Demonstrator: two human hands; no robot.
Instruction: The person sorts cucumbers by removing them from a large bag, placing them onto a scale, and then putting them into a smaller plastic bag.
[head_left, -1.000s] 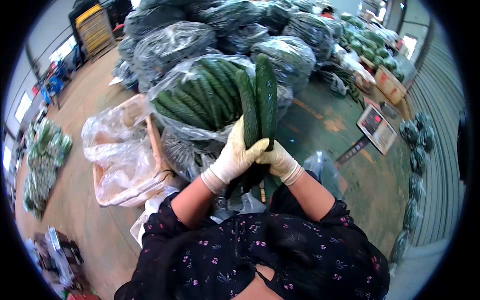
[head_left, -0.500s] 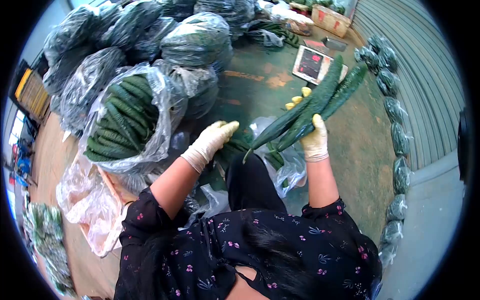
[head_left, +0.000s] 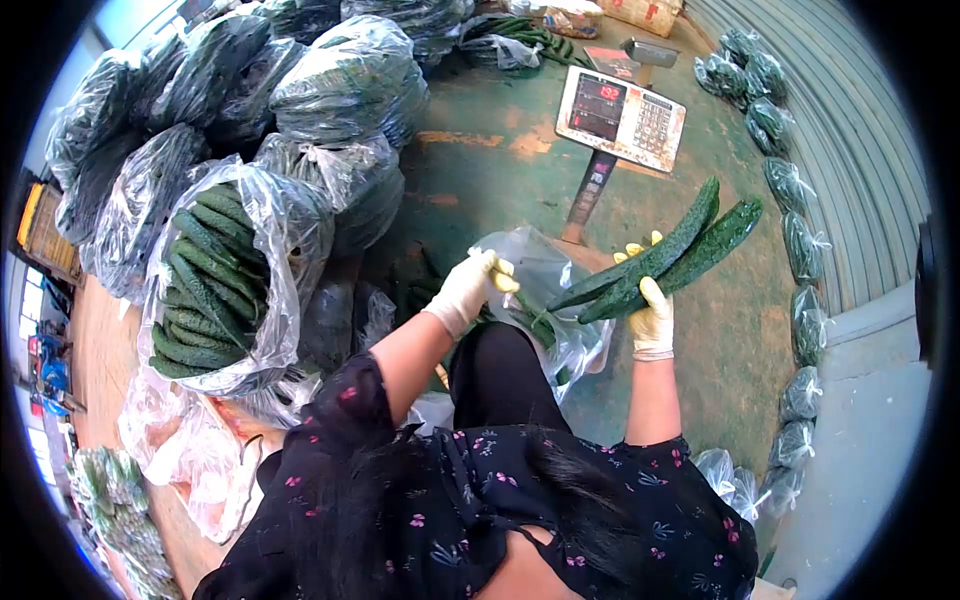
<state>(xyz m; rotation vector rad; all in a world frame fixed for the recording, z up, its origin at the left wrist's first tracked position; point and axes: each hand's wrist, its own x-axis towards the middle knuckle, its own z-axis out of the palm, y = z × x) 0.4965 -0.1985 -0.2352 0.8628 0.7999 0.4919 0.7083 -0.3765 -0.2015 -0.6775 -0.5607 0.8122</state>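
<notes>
My right hand, in a pale glove, is closed around two long, dark green cucumbers that point up and to the right. Their lower ends reach over a clear plastic bag, which has some green cucumbers inside. My left hand, gloved too, is at the bag's left edge with its fingers curled together. Whether the film is pinched in those fingers cannot be made out. Beyond the bag stands a scale with a lit red display and a keypad.
A large open bag of cucumbers stands at left, with several full plastic bags piled behind it. Small packed bags line the right wall. Crumpled plastic film lies at lower left, and more cucumbers lie at the back.
My left hand has moved right to the bag's edge. My right hand has lowered slightly with the cucumbers. The view has shifted, so the whole scale head now shows.
</notes>
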